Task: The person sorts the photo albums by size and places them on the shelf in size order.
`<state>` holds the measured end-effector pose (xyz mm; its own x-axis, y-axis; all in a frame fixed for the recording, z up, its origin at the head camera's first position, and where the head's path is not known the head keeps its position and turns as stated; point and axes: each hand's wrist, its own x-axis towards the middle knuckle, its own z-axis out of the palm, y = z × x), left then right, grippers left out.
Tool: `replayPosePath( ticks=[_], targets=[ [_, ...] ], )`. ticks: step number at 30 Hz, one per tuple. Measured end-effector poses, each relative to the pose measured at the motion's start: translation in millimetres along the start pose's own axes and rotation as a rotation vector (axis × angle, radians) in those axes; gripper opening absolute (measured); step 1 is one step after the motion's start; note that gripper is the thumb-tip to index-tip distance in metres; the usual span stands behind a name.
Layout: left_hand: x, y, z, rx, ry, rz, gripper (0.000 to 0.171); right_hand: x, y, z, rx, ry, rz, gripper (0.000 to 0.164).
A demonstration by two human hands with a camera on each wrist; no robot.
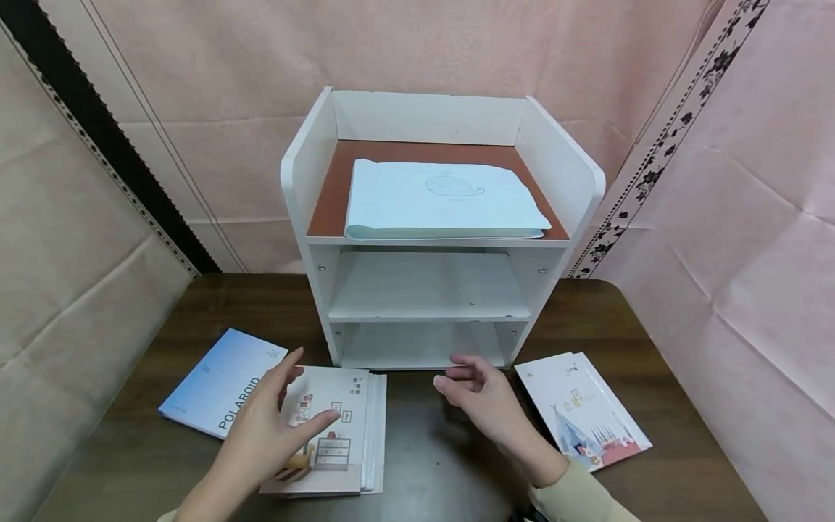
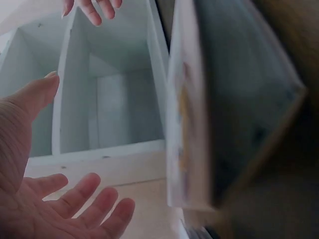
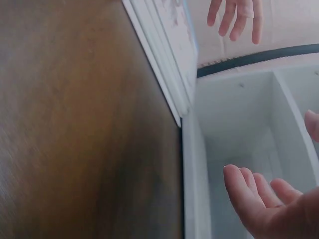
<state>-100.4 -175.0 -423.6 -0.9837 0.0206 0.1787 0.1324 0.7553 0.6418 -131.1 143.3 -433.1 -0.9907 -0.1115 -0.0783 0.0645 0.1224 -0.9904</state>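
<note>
My left hand (image 1: 270, 428) is spread above a small stack of booklets (image 1: 352, 449) with a furniture drawing on the top cover, its thumb apart from the fingers and nothing held. Whether it touches the stack I cannot tell. In front of the shelf's lowest compartment, my right hand (image 1: 485, 406) hangs with loosely bent fingers and holds nothing. Both hands face a white shelf unit (image 1: 427, 319), and the left wrist view shows its compartments (image 2: 114, 99) beyond the left hand. To the right of my right hand lie booklets (image 1: 580, 406) with a tent picture on the cover.
A blue book (image 1: 215, 384) marked POLAROID lies at the left. On the shelf's brown top rests a pale blue package (image 1: 443, 203) with a whale drawing. Pinkish cloth (image 1: 730, 181) hangs around the dark wooden table (image 1: 424, 493).
</note>
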Motion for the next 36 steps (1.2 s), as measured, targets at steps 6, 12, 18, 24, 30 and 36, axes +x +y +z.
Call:
replayPosePath(
  ticks=[6, 12, 18, 24, 30, 36],
  targets=[
    [-5.7, -15.8, 1.1, 0.021, 0.02, 0.035, 0.11, -2, 7, 11, 0.042, -0.096, 0.09, 0.067],
    [-10.8, -22.0, 3.3, 0.072, -0.015, 0.004, 0.12, -2, 19, 19, 0.09, -0.155, 0.162, 0.076],
    [-12.3, -26.4, 7.2, 0.083, -0.068, -0.063, 0.128, -2, 27, 28, 0.076, -0.179, 0.189, 0.079],
    [-12.4, -26.4, 8.2, 0.076, -0.149, -0.145, 0.132, -4, 30, 36, 0.119, -0.225, 0.259, 0.081],
    [-11.5, -24.7, 10.0, 0.083, -0.224, -0.205, 0.135, -6, 31, 42, 0.151, -0.217, 0.296, 0.081],
    [-9.2, -28.2, 12.9, 0.084, -0.253, -0.181, 0.129, -3, 33, 48, 0.122, -0.199, 0.318, 0.072]
  ],
)
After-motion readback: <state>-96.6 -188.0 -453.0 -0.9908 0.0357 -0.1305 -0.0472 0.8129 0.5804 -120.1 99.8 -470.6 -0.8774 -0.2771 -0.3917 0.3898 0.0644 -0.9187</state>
